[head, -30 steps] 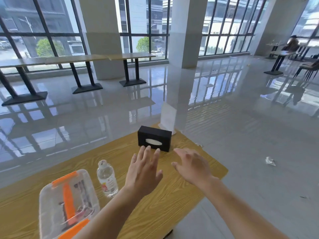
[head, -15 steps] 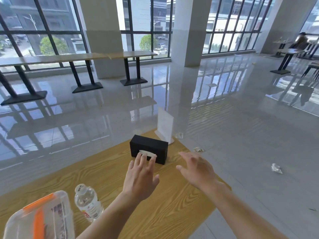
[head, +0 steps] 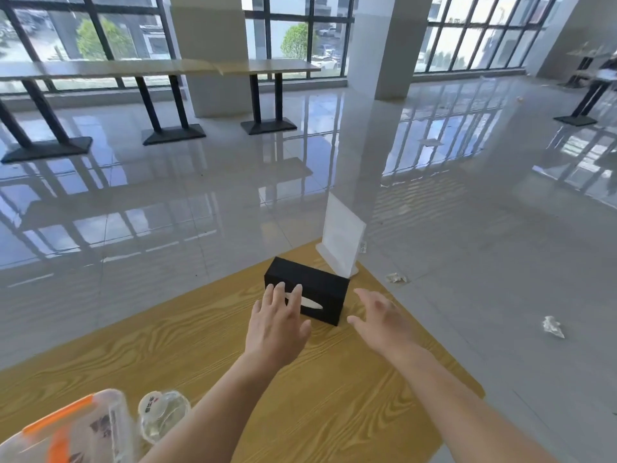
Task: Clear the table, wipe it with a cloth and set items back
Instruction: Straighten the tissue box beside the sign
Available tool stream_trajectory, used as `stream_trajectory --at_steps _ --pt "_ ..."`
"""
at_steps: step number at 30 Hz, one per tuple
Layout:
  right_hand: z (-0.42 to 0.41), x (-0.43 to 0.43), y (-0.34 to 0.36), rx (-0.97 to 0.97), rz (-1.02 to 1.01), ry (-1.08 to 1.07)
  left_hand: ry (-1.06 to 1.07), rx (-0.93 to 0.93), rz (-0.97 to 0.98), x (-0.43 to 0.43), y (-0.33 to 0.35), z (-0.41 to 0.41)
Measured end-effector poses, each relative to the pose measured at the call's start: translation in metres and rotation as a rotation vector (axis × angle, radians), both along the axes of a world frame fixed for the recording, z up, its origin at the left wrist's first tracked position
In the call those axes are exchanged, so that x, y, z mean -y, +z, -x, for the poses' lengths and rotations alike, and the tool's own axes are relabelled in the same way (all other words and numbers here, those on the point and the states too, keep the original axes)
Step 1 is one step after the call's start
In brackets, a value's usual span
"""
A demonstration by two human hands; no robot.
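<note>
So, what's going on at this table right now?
A person reaches toward the black rectangular tissue box on the wood-grain table. The left hand has straight fingers overlapping the box's front, and the right hand hovers open off its right end. Neither grips it yet. A clear acrylic sign stand is behind the box. A clear plastic water bottle and an orange-clasped clear plastic container sit near left.

Wood-grain table (head: 187,332), matt black tissue box (head: 310,285), seemingly clear-plastic bottle (head: 163,417).
</note>
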State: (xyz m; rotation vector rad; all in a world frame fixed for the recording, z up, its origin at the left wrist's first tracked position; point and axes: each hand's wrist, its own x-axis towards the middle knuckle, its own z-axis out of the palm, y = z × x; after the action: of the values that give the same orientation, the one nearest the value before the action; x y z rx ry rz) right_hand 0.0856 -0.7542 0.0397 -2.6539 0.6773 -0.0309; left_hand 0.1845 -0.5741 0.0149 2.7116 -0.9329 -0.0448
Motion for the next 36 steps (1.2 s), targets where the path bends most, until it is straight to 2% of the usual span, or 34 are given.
stream_trajectory --at_steps 11,18,22,27,36 --pt "-0.077 0.055 -0.050 -0.046 -0.109 0.096 0.271 -0.065 0.041 0.056 -0.016 -0.078" --pt "-0.097 0.077 -0.075 -0.043 -0.181 0.183 0.423 -0.329 0.146 0.074 -0.039 -0.103" --pt "-0.101 0.077 -0.084 -0.087 -0.215 0.223 0.435 -0.338 0.158 0.076 -0.046 -0.107" --pt "-0.100 0.071 -0.089 -0.038 -0.195 0.222 0.452 -0.389 0.213 0.069 -0.054 -0.107" --pt "-0.073 0.072 -0.091 -0.002 -0.361 0.199 0.501 -0.309 0.387 0.043 -0.054 -0.066"
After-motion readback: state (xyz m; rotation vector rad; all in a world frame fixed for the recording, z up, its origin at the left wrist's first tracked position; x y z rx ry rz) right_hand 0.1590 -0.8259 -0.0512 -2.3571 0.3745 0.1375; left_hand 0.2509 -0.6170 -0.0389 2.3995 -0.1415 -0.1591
